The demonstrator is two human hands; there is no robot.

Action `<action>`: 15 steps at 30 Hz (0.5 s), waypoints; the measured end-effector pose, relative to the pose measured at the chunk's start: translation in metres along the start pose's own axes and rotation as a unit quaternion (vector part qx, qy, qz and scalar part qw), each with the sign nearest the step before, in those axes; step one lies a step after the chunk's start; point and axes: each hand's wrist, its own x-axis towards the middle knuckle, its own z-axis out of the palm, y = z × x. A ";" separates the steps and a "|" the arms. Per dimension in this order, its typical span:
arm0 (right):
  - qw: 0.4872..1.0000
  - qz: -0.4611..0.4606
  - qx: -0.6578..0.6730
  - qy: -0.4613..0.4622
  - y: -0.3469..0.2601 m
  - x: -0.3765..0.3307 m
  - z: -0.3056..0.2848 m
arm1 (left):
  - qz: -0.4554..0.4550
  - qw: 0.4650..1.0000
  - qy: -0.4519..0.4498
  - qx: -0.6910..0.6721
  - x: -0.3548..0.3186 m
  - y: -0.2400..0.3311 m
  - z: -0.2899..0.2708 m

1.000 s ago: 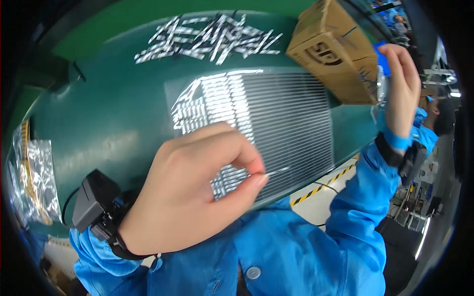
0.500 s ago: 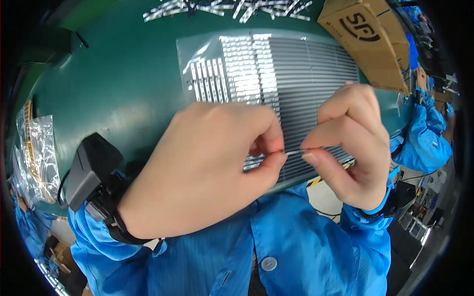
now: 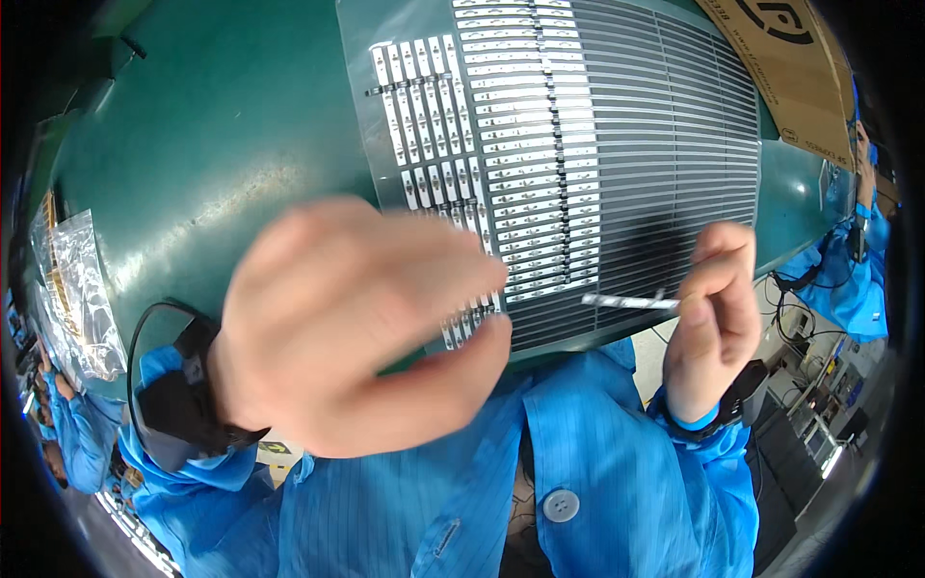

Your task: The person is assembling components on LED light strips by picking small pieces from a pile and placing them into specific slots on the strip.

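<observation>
My right hand (image 3: 718,313) pinches one end of a slim white strip with dark marks (image 3: 631,302) between thumb and fingers. The strip points left, above the lower part of a panel of dark grey parallel bars (image 3: 665,125). Blurred by motion, my left hand (image 3: 356,323) hangs to the left of the strip, thumb and fingertips apart, with nothing seen between them. It partly hides rows of small white strips with metal contacts (image 3: 530,173). More upright white strips (image 3: 424,101) lie beside these on a clear plastic sheet (image 3: 371,106).
A green table (image 3: 212,125) carries all this. At the far right stands a cardboard box (image 3: 790,87), and on the left lies a clear plastic bag (image 3: 82,299) near a yellow strip. Another person in a blue sleeve (image 3: 848,275) sits beyond the right edge.
My hands have parted: the left let go of the thin piece and moved left, while the right still holds it. The view has shifted, so the far pile of strips is out of sight.
</observation>
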 end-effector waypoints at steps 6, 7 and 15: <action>0.998 0.053 -0.030 -0.035 -0.002 -0.011 0.015 | 0.027 0.994 -0.063 0.083 -0.012 0.006 0.021; 0.997 0.047 -0.050 -0.041 -0.001 -0.011 0.016 | 0.028 0.994 -0.064 0.083 -0.014 0.005 0.022; 0.992 0.043 -0.108 -0.057 -0.002 -0.011 0.020 | 0.029 0.991 -0.078 0.103 -0.015 0.004 0.025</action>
